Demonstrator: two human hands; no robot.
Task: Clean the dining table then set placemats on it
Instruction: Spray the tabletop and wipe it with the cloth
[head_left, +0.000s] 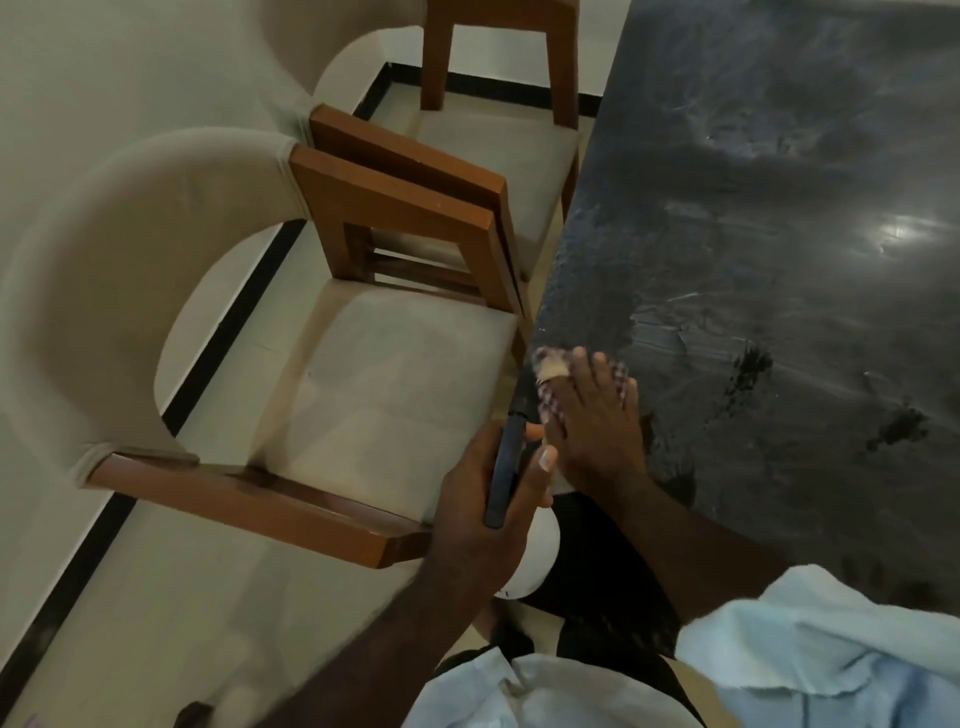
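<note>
The dining table (779, 208) has a dark glossy stone top with smears and a few dark spots. My right hand (592, 415) lies flat with straight fingers on a checked cloth (551, 364), pressing it onto the top right at the table's left edge. My left hand (483, 504) hovers just off that edge and grips a thin dark flat object (511, 452) seen edge-on, its upper end close to the cloth. No placemats are in view.
Two wooden chairs with beige cushions stand along the table's left side: the near chair (389, 364) beside my hands and the far chair (493, 156) behind it. A white rounded object (535, 561) sits below the table edge. Pale floor with a black border strip lies to the left.
</note>
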